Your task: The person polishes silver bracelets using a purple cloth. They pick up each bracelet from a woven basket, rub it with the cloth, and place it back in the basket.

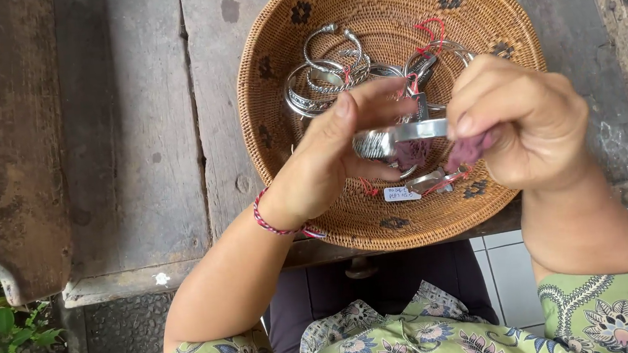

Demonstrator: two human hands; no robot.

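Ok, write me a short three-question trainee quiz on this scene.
1. True or false: the left hand holds a silver bangle over the woven basket.
2. What does the right hand pinch against that bangle? A) purple cloth B) pliers C) brush
3. What circles the left wrist?

Key
1. True.
2. A: a purple cloth.
3. A red braided bracelet.

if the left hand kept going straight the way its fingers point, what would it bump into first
Most likely the right hand. The left hand points across toward it, both gripping the same silver bangle above the woven basket. Its fingertips look a short gap from the right fingers, though depth is unclear.
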